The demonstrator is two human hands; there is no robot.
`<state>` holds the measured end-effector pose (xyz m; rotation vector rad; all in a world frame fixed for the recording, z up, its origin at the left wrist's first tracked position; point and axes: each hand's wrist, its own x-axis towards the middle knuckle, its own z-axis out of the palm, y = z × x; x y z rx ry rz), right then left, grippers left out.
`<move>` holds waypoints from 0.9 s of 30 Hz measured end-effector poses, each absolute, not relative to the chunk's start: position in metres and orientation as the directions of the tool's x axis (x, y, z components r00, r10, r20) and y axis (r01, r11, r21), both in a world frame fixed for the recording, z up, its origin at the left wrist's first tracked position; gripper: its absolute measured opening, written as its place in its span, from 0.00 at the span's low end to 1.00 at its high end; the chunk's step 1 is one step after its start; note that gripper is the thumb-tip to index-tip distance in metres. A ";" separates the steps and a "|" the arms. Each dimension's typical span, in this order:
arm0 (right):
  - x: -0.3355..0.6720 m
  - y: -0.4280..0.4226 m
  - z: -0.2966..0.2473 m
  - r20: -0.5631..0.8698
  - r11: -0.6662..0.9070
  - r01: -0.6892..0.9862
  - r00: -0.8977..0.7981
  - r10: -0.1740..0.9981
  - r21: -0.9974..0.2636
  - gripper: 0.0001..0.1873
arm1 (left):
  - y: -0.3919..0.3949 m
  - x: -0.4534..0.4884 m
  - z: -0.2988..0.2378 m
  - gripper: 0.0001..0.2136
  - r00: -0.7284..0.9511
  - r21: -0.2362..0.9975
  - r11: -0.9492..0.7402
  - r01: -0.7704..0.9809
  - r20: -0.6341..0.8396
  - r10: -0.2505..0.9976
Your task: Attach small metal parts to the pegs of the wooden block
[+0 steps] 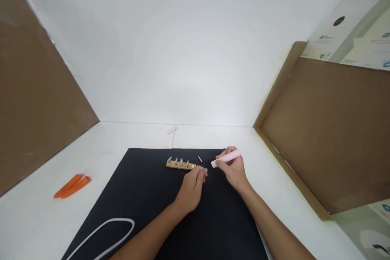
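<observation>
My left hand [192,185] is closed in a pinch on a small clear-grey piece [206,170] that sticks out past the fingertips; its kind is too small to make out. Just left of those fingers, a light wooden strip [173,165] lies on the black mat, with several small shiny, clear or metallic pegs standing along it and a white round spot at its right end. Pale pink and long, a bar [227,158] rests in the grip of my right hand [234,167], its near end pointing at the left hand. Behind them lies a short white stick [200,159].
The black mat [146,199] covers the middle of the white table. Two orange pieces [73,187] lie at the left, and a white cable [122,219] loops over the mat's front. A translucent scrap [171,130] sits near the back wall. Brown boards [329,138] flank the sides.
</observation>
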<state>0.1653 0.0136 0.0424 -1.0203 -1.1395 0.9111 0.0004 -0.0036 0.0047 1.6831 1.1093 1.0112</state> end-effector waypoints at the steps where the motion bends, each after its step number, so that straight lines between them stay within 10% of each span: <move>1: 0.166 0.013 0.043 0.276 0.288 -0.048 0.174 0.945 -0.956 0.22 | -0.004 0.000 0.005 0.15 0.276 0.937 -0.238 0.254 0.165 0.947; 27: 0.165 0.007 0.043 0.274 0.275 -0.179 0.031 0.961 -0.945 0.23 | -0.004 0.000 0.008 0.15 0.285 0.933 -0.244 0.264 0.167 0.944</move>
